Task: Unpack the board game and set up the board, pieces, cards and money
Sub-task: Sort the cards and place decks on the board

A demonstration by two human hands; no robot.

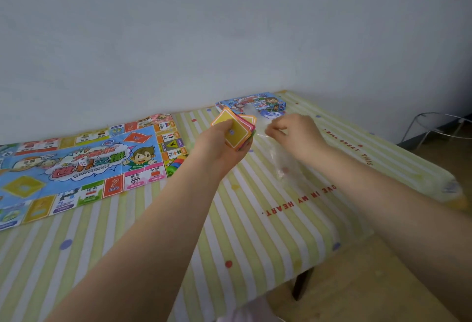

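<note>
The left hand (pixel 224 140) holds a fanned stack of cards (pixel 236 131), yellow-backed on top with pink and orange edges showing beneath, raised above the striped surface (pixel 229 219) just right of the unfolded paper game board (pixel 76 166). The thumb lies across the top card and the fingers curl under the stack. The right hand (pixel 291 130) pinches the top of a clear plastic bag (pixel 282 163), which hangs limp towards the surface; whether anything is left inside it is too blurred to tell. The game box (pixel 251 104) lies at the far side, beyond both hands.

The cards look light, thin and smooth, so a loose stack will likely slide apart; it has already splayed at the far edge. Squaring it by the long edges, thumb on one side and fingers on the other, should keep it together before it is laid on the board's yellow diamond. The bag is flimsy and slippery, best held by its mouth or crumpled aside. The board is creased paper that shifts easily, so cards ought to go down gently.
</note>
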